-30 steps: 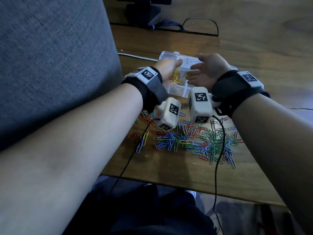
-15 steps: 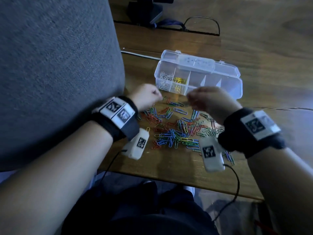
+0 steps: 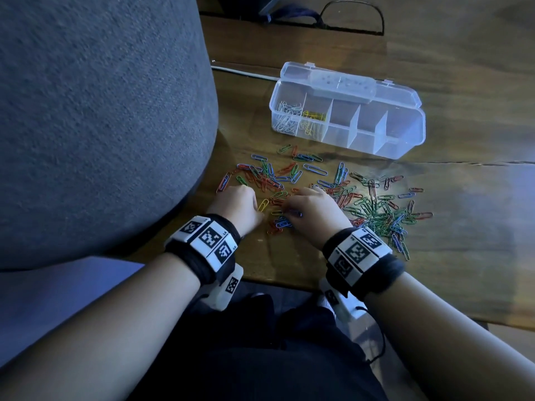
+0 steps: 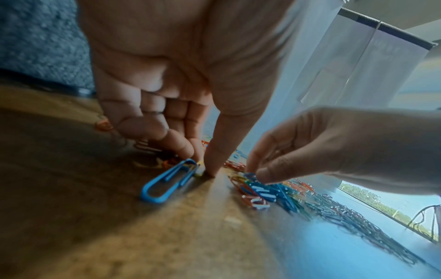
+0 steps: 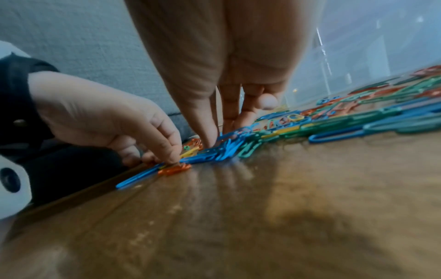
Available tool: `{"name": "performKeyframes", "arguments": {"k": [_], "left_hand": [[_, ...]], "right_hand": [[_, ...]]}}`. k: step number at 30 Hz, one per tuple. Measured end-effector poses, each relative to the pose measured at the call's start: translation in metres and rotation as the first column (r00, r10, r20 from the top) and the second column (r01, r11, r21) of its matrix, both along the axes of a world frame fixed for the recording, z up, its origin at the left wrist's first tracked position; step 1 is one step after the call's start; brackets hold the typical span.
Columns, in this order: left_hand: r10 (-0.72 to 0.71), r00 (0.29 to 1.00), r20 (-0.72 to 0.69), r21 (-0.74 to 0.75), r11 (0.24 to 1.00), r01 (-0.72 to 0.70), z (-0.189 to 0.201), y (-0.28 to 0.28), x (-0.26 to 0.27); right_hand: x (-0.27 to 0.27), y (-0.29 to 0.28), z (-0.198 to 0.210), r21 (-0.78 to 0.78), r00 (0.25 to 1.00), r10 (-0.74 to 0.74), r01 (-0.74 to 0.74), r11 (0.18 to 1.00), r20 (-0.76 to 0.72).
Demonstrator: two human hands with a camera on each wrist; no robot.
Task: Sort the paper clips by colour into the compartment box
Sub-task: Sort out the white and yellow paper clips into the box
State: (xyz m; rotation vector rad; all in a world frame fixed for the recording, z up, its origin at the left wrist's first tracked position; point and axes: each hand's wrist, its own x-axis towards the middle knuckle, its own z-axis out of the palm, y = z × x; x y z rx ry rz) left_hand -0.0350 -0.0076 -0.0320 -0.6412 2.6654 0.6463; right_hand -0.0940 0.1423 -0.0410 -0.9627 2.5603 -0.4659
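Loose coloured paper clips (image 3: pixel 373 209) lie spread over the wooden table. Behind them stands the clear compartment box (image 3: pixel 405 134), lid open, with white clips (image 3: pixel 285 117) in its leftmost cell and yellow clips (image 3: pixel 312 123) in the one beside it. My left hand (image 3: pixel 240 206) is down at the pile's near left; its thumb and fingertips (image 4: pixel 203 168) pinch the end of a yellow clip (image 3: pixel 263 204) on the table, beside a blue clip (image 4: pixel 167 181). My right hand (image 3: pixel 312 209) is close beside it, and its thumb and forefinger (image 4: pixel 253 173) pinch into a cluster of blue clips (image 5: pixel 214 152).
A large grey upholstered seat back (image 3: pixel 101 111) rises along the table's left side, close to my left hand. A thin white cable (image 3: pixel 246 72) lies behind the box, and a dark cable loop (image 3: pixel 353 15) at the far edge. Bare table (image 3: pixel 463 256) lies to the right.
Both hands have left the box, drawn back toward me and come down onto the near-left part of the clip pile, where their fingertips now pinch clips.
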Motion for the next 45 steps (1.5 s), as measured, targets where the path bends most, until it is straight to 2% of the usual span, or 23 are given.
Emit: {"name": "performKeyframes", "arguments": {"k": [2,6,10,12,15,19,22,24,28,30,31,33,35,36,37,39,40,41,42,43,45], "left_hand": [[0.002,1.0,-0.013,0.009,1.0,-0.002,0.001,-0.001,0.001],[0.032,0.998,-0.047,0.052,0.998,-0.03,0.0,-0.004,0.003],[0.076,0.98,-0.181,0.125,0.991,-0.053,0.0,-0.009,0.006],[0.149,0.952,-0.268,0.203,0.975,-0.095,0.001,-0.01,0.006],[0.259,0.924,-0.28,0.383,0.913,-0.14,-0.001,-0.009,0.005],[0.383,0.897,-0.218,0.596,0.781,-0.189,-0.009,-0.007,0.003],[0.339,0.919,-0.2,0.58,0.797,-0.168,-0.01,-0.004,0.001],[0.295,0.936,-0.193,0.556,0.818,-0.144,-0.007,-0.004,0.001],[0.398,0.91,-0.116,0.662,0.714,-0.228,0.001,-0.002,0.002],[0.443,0.893,-0.083,0.706,0.658,-0.261,0.005,-0.001,0.002],[0.438,0.896,-0.076,0.713,0.652,-0.258,0.006,-0.001,0.001],[0.358,0.928,-0.1,0.662,0.721,-0.207,0.005,-0.001,0.0],[0.194,0.97,-0.148,0.49,0.866,-0.099,0.002,0.002,0.0],[0.103,0.981,-0.166,0.354,0.934,-0.038,0.0,0.004,0.0],[0.023,0.984,-0.176,0.236,0.972,0.02,-0.001,0.007,0.001],[-0.067,0.984,-0.168,0.11,0.99,0.086,-0.004,0.013,0.001],[-0.083,0.984,-0.161,0.083,0.992,0.097,-0.006,0.016,0.0],[-0.094,0.983,-0.158,0.06,0.993,0.105,-0.007,0.018,-0.001],[-0.108,0.981,-0.159,0.035,0.993,0.115,-0.009,0.02,-0.002],[-0.124,0.979,-0.16,0.014,0.992,0.128,-0.01,0.021,-0.002],[-0.153,0.977,-0.15,0.001,0.988,0.155,-0.011,0.023,-0.003]], "right_hand": [[-0.001,0.002,0.0,0.026,1.0,-0.016,0.017,1.0,-0.013],[-0.007,0.023,0.008,-0.123,0.978,-0.207,0.206,0.971,0.004],[-0.021,0.053,0.017,-0.156,0.871,-0.482,0.491,0.857,0.094],[-0.026,0.062,0.019,-0.134,0.828,-0.547,0.56,0.817,0.122],[-0.03,0.058,0.018,-0.117,0.839,-0.532,0.543,0.831,0.117],[-0.03,0.038,0.01,-0.039,0.895,-0.439,0.443,0.896,0.073],[-0.033,0.028,0.005,0.075,0.904,-0.426,0.423,0.903,0.028],[-0.036,0.026,0.005,0.089,0.898,-0.437,0.433,0.897,0.041],[-0.042,0.034,0.008,-0.021,0.872,-0.476,0.481,0.876,0.118],[-0.044,0.046,0.009,-0.135,0.832,-0.519,0.547,0.826,0.194],[-0.043,0.053,0.009,-0.201,0.796,-0.534,0.594,0.779,0.285],[-0.037,0.066,0.013,-0.318,0.684,-0.499,0.708,0.631,0.532],[-0.029,0.077,0.014,-0.352,0.58,-0.411,0.787,0.508,0.703],[-0.024,0.08,0.015,-0.338,0.541,-0.392,0.811,0.476,0.744],[-0.02,0.083,0.015,-0.314,0.508,-0.399,0.832,0.458,0.763],[-0.015,0.087,0.011,-0.25,0.473,-0.475,0.853,0.459,0.742],[-0.013,0.086,0.009,-0.23,0.494,-0.521,0.841,0.49,0.696],[-0.01,0.085,0.007,-0.215,0.556,-0.562,0.801,0.559,0.612],[-0.008,0.083,0.005,-0.196,0.652,-0.58,0.73,0.655,0.489],[-0.005,0.08,0.003,-0.163,0.746,-0.563,0.643,0.749,0.354],[0.001,0.071,0.002,-0.043,0.851,-0.506,0.516,0.856,0.142]]}}
